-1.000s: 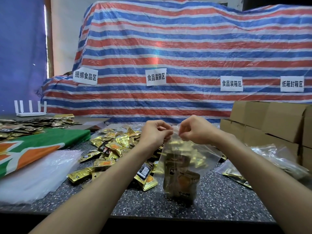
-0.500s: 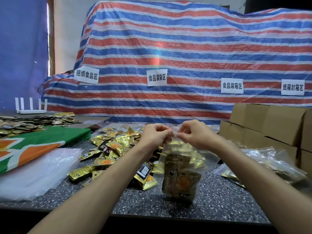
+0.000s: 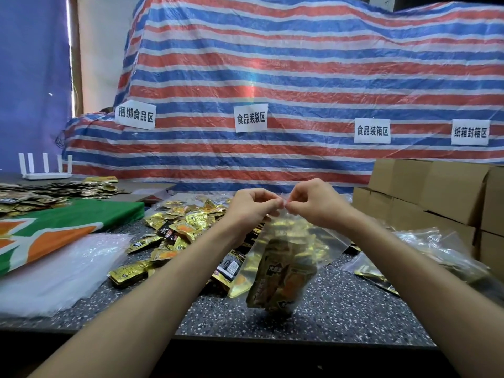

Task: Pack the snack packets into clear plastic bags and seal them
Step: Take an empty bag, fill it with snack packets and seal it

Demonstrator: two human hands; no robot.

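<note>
Head view: pinching top edge of clear bag (image 3: 324, 241) w/ L hand (image 3: 252, 210) and R hand (image 3: 313, 205), fingertips nearly meeting; hangs over worktop (image 3: 349, 309) nr front edge, snack packets (image 3: 281, 282) inside, loose pile (image 3: 182, 227) behind-left.

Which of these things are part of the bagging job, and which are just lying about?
Part of the job: left hand and right hand pinching the top of the clear bag; snack packets inside it; loose packet pile.
Lying about: white router; cardboard boxes; striped tarpaulin.
</note>
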